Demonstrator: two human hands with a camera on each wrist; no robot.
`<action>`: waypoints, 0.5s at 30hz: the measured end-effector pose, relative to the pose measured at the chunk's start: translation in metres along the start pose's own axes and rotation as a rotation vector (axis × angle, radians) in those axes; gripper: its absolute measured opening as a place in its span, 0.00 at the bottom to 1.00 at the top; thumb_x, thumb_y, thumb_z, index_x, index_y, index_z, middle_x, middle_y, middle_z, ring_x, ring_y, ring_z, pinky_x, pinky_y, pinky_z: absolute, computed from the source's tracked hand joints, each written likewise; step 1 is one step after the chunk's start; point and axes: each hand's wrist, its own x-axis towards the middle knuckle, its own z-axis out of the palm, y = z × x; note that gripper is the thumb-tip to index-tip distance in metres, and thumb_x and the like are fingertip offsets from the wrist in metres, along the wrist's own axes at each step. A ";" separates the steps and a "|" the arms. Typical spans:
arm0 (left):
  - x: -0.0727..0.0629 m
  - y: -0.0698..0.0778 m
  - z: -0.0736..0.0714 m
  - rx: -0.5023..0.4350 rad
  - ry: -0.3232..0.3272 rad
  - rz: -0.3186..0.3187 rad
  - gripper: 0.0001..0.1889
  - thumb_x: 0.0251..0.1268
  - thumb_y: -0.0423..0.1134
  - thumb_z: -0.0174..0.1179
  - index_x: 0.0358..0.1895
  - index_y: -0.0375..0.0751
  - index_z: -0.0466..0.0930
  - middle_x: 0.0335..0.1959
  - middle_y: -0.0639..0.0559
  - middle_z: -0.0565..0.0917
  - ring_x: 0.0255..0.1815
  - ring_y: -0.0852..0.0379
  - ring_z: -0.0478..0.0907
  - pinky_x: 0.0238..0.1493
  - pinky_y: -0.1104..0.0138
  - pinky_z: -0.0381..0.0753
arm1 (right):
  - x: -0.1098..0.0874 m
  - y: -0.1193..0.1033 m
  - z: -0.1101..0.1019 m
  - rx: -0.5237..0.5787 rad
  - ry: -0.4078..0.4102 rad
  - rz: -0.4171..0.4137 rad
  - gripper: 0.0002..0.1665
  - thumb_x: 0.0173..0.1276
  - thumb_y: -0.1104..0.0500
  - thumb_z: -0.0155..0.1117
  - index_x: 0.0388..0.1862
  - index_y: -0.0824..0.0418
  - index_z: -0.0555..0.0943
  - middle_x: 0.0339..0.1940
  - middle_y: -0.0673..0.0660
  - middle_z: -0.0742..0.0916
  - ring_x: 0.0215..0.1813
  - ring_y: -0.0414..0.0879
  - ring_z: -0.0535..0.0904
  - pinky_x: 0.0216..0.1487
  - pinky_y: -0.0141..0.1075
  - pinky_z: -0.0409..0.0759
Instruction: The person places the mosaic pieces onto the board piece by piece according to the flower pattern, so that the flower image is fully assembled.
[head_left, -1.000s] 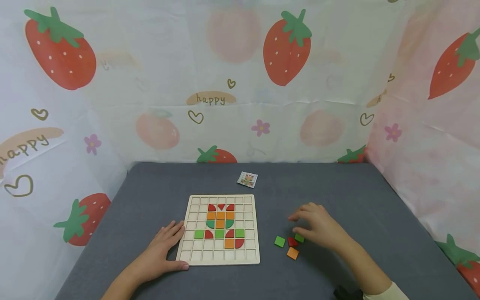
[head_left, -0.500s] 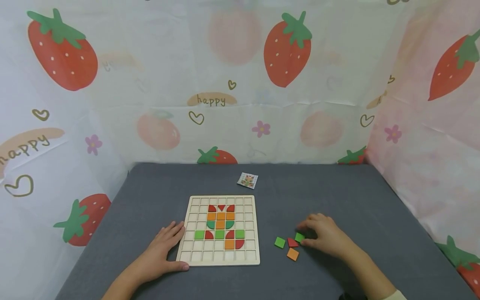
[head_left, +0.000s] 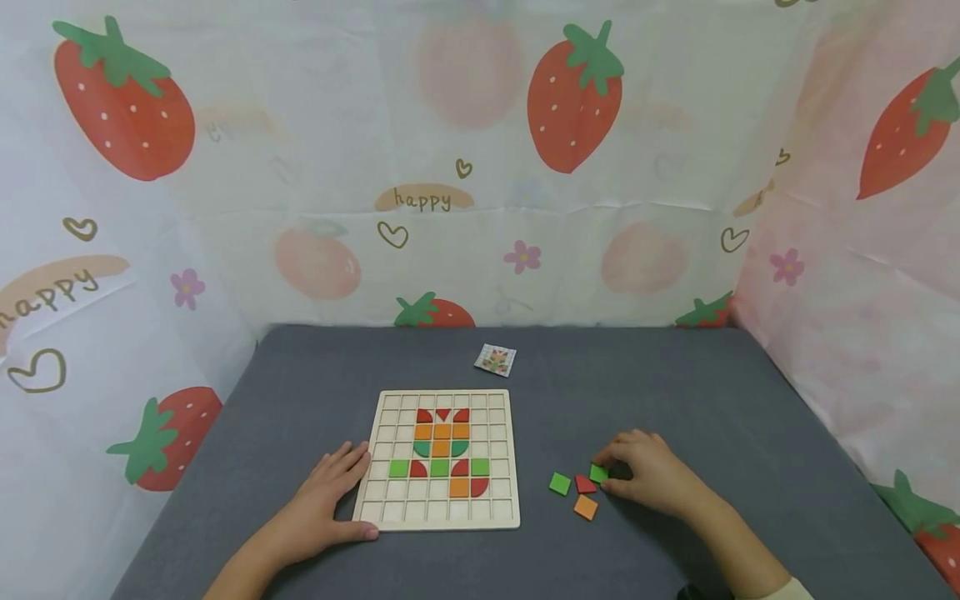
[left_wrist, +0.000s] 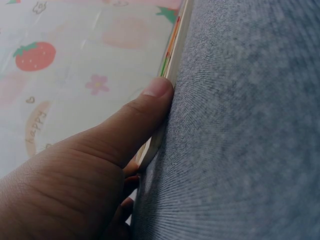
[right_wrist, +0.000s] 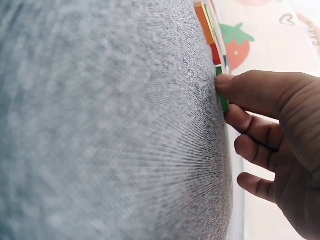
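Observation:
A pale wooden grid board (head_left: 397, 505) lies on the table, with red, orange and green tiles set in its cells. Against its near left corner rests my left hand (head_left: 313, 508), fingers extended along the left side and thumb (left_wrist: 159, 87) on the front edge. To the right of the board, my right hand (head_left: 651, 473) pinches a green square tile (head_left: 598, 473) between thumb and forefinger; the right wrist view shows the green tile (right_wrist: 224, 102) still down at cloth level. Close by lie a red tile (head_left: 584, 484), another green square tile (head_left: 559, 484) and an orange square tile (head_left: 586, 507).
A small pattern card (head_left: 495, 360) lies behind the board. Dark grey cloth covers the table (head_left: 337, 367). A white curtain (head_left: 330, 142) printed with strawberries hangs around the back and sides.
My right hand has come down and slightly nearer, and its thumb and forefinger have closed on the green square tile. The left hand and board stay put.

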 end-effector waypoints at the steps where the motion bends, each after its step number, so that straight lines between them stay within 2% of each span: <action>1: 0.000 0.000 0.000 0.002 0.000 -0.001 0.62 0.47 0.71 0.72 0.81 0.39 0.58 0.84 0.45 0.56 0.85 0.38 0.42 0.80 0.39 0.40 | 0.000 0.000 0.000 -0.006 0.001 0.001 0.15 0.62 0.51 0.78 0.49 0.45 0.88 0.43 0.39 0.84 0.51 0.44 0.78 0.56 0.54 0.72; 11: 0.001 -0.003 0.002 -0.001 -0.004 0.008 0.62 0.47 0.72 0.71 0.81 0.39 0.57 0.84 0.44 0.55 0.85 0.37 0.42 0.80 0.38 0.40 | 0.007 -0.003 -0.007 -0.002 0.040 -0.015 0.13 0.63 0.51 0.77 0.47 0.44 0.88 0.40 0.37 0.83 0.48 0.41 0.78 0.53 0.52 0.71; 15: 0.001 -0.003 0.002 -0.004 0.007 0.019 0.61 0.48 0.72 0.71 0.81 0.39 0.58 0.84 0.44 0.55 0.85 0.37 0.42 0.80 0.40 0.39 | 0.015 -0.011 -0.012 0.010 0.062 -0.032 0.14 0.63 0.52 0.77 0.48 0.44 0.87 0.41 0.38 0.84 0.49 0.44 0.79 0.56 0.55 0.73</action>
